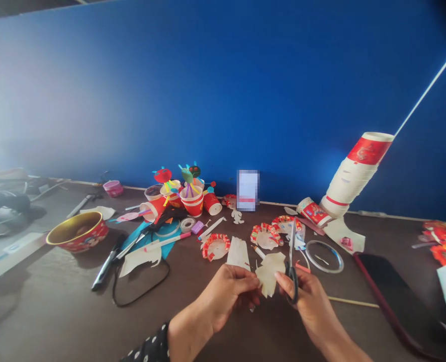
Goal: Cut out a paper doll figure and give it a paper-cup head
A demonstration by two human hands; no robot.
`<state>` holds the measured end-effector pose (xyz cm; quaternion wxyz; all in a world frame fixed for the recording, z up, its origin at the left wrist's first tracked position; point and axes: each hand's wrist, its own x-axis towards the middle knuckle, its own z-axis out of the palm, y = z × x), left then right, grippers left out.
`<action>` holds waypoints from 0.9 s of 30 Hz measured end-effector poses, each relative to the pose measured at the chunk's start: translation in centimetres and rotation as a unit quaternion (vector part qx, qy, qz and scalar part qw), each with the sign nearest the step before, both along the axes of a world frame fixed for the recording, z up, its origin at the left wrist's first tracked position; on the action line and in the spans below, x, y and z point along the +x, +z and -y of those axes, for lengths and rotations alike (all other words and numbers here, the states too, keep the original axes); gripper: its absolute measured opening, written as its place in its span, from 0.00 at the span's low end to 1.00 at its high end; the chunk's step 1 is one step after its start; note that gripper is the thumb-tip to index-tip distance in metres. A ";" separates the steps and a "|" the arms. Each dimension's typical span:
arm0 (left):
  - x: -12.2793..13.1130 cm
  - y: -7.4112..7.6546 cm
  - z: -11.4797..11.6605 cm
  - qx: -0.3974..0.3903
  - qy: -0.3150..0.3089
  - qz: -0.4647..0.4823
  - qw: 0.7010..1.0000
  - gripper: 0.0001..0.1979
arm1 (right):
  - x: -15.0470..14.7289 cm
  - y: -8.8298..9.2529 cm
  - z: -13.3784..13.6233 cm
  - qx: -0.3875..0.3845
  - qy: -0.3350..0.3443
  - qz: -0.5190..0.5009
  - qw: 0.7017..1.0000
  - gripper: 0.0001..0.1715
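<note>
Between my hands is a small cream paper cutout (270,271) with an uneven, notched edge. My left hand (228,289) pinches its left side between thumb and fingers. In my right hand (307,296) is a pair of scissors (292,251), its blades pointing up and away from me and its dark handle around my fingers. My right thumb touches the paper's right edge. Just beyond my left hand lies a cream paper strip (238,253). A ring of red wrappers (215,247) and another wrapper ring (266,236) lie past it, near a small white figure-shaped cutout (237,216).
Red paper cups (191,205) with colourful figures stand at the back. A gold-lined bowl (80,234) sits left, beside a box cutter (107,264). A leaning cup stack (353,178), a clear tape roll (324,256), a thin stick (353,302) and a phone (399,301) are right.
</note>
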<state>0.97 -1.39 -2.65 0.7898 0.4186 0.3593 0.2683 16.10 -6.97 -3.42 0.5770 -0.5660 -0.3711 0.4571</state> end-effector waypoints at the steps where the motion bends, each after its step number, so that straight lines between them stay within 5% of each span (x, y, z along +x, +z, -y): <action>1: -0.1 0.1 0.0 0.004 -0.009 -0.005 1.000 0.10 | 0.1 -0.1 0.0 -0.004 -0.005 0.009 1.000 0.14; 11: -0.1 0.4 0.1 0.054 -0.048 -0.068 0.995 0.06 | 0.4 0.7 -0.2 0.011 0.015 0.116 0.993 0.17; 27: -0.2 0.4 0.0 0.078 -0.089 -0.125 0.985 0.12 | 0.3 0.5 0.0 0.010 0.029 0.102 0.994 0.19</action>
